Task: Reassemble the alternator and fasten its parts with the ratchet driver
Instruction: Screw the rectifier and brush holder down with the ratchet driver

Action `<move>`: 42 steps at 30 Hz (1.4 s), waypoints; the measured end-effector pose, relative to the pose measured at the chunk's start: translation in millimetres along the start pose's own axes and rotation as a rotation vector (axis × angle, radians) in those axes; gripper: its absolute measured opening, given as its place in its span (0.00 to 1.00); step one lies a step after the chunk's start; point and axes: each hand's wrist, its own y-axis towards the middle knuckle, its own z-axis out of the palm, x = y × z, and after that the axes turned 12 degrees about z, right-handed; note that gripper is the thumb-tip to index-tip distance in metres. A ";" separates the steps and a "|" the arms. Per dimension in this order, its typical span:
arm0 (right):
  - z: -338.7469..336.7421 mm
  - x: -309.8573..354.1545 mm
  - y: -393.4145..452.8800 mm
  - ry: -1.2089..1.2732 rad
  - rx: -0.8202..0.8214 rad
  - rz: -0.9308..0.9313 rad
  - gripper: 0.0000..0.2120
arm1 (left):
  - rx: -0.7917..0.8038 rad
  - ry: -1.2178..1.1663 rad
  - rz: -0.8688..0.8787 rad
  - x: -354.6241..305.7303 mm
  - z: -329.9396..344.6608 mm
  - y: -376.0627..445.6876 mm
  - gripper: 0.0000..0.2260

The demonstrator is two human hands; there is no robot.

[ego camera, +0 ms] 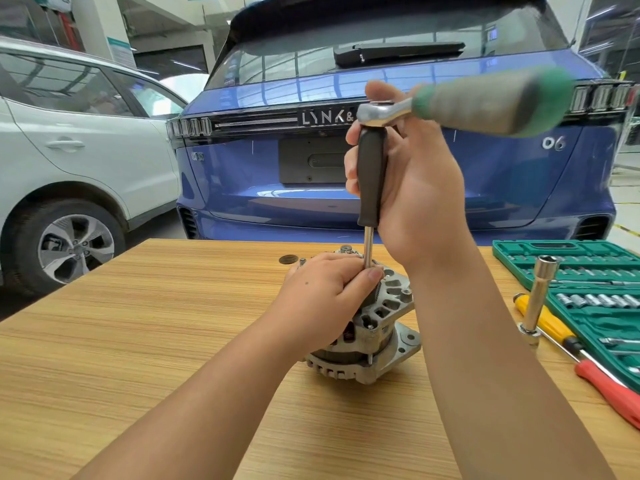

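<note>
Alternator [374, 327], centre desk [138, 323]: left grip [322, 296] clasped it and the shaft; right grip [412, 178] grasped ratchet driver [372, 178] upright.

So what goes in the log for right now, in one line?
step: fastening | right hand: grips driver with ratchet on top | left hand: steadies shaft on alternator | table: socket set at right

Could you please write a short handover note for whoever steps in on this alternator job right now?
Right hand: grips the black handle of the ratchet driver, held upright; its green ratchet handle sticks out right, blurred.
Left hand: on top of the alternator, fingers steadying the driver's shaft at the fastener.
Alternator stands on the wooden table, housing halves together.
Socket set case lies open at right.
Done: housing seated. Left: how tight this fastener is cannot be told; check the others.
</note>
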 end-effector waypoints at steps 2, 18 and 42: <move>3.2 1.0 -1.7 -0.064 -0.057 -0.001 0.10 | 0.001 -0.006 -0.005 -0.9 -0.4 -0.3 0.19; -8.5 8.1 -3.2 0.007 -0.069 0.089 0.15 | 0.013 -0.004 -0.003 -3.7 -2.6 -1.8 0.17; -1.6 1.0 -2.2 -0.142 -0.209 -0.026 0.22 | 0.006 -0.007 -0.009 -2.8 -0.7 -1.4 0.19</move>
